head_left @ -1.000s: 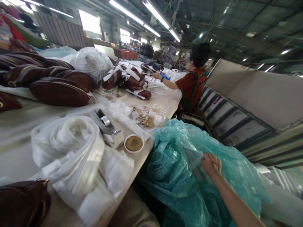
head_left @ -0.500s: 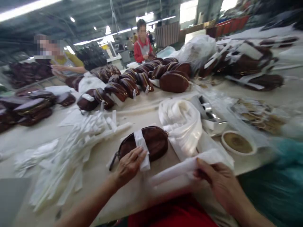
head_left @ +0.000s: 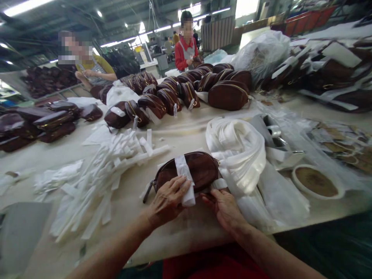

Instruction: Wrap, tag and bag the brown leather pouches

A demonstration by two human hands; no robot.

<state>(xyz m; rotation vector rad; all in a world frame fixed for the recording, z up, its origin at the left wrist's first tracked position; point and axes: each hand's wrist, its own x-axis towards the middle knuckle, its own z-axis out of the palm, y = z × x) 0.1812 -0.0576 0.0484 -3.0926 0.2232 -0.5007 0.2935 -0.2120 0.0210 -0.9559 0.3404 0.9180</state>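
Observation:
A dark brown leather pouch (head_left: 203, 170) lies before me, its zipper pull pointing left. Around its middle runs a white paper strip (head_left: 182, 166). My left hand (head_left: 170, 197) rests over the strip's near end at the pouch's front edge, fingers bent onto it, the thumb mostly hidden. By the pouch's lower right edge, my right hand (head_left: 223, 207) has its thumb and fingers pinched together at a short white strip end (head_left: 219, 184). How that end joins the strip around the pouch is hidden.
Loose white strips (head_left: 107, 178) are heaped at left. To the right lie a white plastic bundle (head_left: 236, 151), a metal tape dispenser (head_left: 276, 139) and a round tub (head_left: 316, 182). Finished-looking brown pouches (head_left: 229, 95) stand in rows behind. Two co-workers (head_left: 187, 50) are across the table.
My right hand has come left from the wide white strip it held out to the side, and is now beside the pouch. My left hand stays on the pouch's strip. The view has shifted slightly.

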